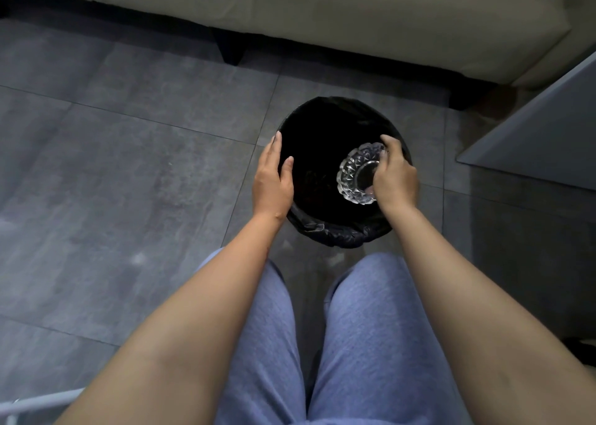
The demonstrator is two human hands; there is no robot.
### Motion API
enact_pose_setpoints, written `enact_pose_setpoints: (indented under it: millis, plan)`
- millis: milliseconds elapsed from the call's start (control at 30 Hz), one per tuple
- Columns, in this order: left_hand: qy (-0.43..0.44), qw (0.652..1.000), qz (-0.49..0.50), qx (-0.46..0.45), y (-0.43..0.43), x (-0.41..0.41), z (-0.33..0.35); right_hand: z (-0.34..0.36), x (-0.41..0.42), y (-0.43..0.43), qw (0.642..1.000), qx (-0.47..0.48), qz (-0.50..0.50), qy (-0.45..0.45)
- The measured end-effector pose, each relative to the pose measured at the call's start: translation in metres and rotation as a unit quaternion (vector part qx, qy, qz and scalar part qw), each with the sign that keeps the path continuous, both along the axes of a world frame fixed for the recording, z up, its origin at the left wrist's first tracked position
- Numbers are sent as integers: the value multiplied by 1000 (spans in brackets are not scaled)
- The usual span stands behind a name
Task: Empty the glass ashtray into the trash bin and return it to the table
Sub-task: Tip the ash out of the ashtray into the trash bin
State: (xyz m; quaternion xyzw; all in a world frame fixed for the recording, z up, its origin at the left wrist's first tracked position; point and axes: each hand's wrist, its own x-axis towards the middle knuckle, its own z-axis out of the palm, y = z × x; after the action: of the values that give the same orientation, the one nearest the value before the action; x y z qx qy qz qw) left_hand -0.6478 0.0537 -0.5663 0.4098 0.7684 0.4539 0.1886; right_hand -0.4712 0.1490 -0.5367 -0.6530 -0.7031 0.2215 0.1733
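Observation:
A round trash bin lined with a black bag stands on the floor in front of my knees. My right hand grips a cut-glass ashtray by its right edge and holds it tilted over the right half of the bin's dark opening. My left hand rests on the bin's left rim, fingers stretched along it and thumb inside the edge. The bin's inside is too dark to make out.
A beige sofa on dark legs runs along the top of the view. A grey table corner juts in from the right, close to the bin. Grey floor tiles spread to the left.

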Motion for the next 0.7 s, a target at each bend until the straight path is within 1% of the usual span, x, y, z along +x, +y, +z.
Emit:
enact_pose_setpoints:
  millis: [100, 233, 367, 433, 500, 600, 633, 700]
  plan:
    - [-21, 999, 17, -18, -4, 0, -4, 3, -2, -5, 989, -54, -67, 119]
    - [-36, 997, 34, -52, -12, -3, -12, -11, -1, -6, 957, -98, -124, 245]
    - [-25, 997, 23, -68, -12, -4, -14, -11, -3, -8, 928, -111, -140, 327]
    - [-21, 997, 22, -75, -9, -3, -11, -7, -5, -7, 922, -104, -140, 345]
    - [-10, 999, 26, -44, -4, 1, -4, -5, -6, -7, 914, -91, -137, 372]
    - [-7, 998, 33, 45, 9, 16, 14, 3, -10, -9, 906, -83, -132, 393]
    - [-25, 997, 29, 61, 15, 23, 19, 6, -12, -11, 904, -85, -130, 399]
    - [-105, 993, 7, 61, 24, 36, 28, 9, -16, -12, 893, -95, -134, 420]
